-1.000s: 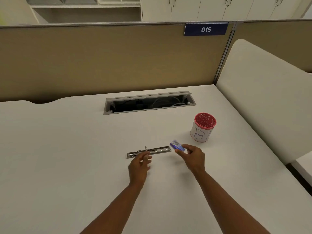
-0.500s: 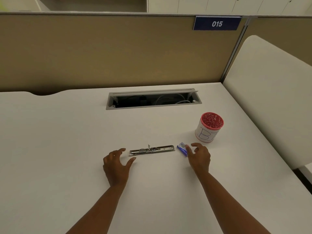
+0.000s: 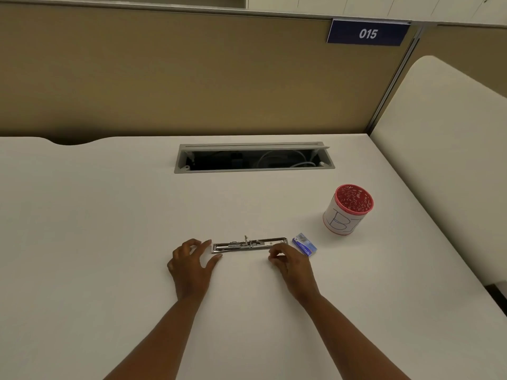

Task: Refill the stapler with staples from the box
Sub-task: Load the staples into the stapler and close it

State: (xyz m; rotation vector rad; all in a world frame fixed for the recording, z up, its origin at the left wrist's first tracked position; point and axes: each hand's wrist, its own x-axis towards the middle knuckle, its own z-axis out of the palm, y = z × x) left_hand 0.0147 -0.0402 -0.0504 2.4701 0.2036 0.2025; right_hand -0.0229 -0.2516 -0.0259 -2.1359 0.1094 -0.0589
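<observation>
Opened stapler (image 3: pixel 249 245) flat on desk (image 3: pixel 109 215), hands (image 3: pixel 192 266) (image 3: pixel 290 263) at both ends, staple box (image 3: pixel 304 244) beside

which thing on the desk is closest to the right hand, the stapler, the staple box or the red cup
The stapler: the right hand has its fingertips at the stapler's right end. The blue staple box lies just beyond, and the red cup is farthest.

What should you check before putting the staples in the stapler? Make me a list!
1. Stapler lies flat on the table, opened out: ok.
2. Staple channel is empty and ready: cannot tell, too small to see.
3. Staple box is close, just right of the stapler: ok.
4. Right hand holds staples: cannot tell; its fingers are pinched together near the stapler's right end.
5. Left hand steadies the stapler: not ok, it is open beside the left end, not gripping.
6. Red-rimmed cup is out of the way: ok.
</observation>
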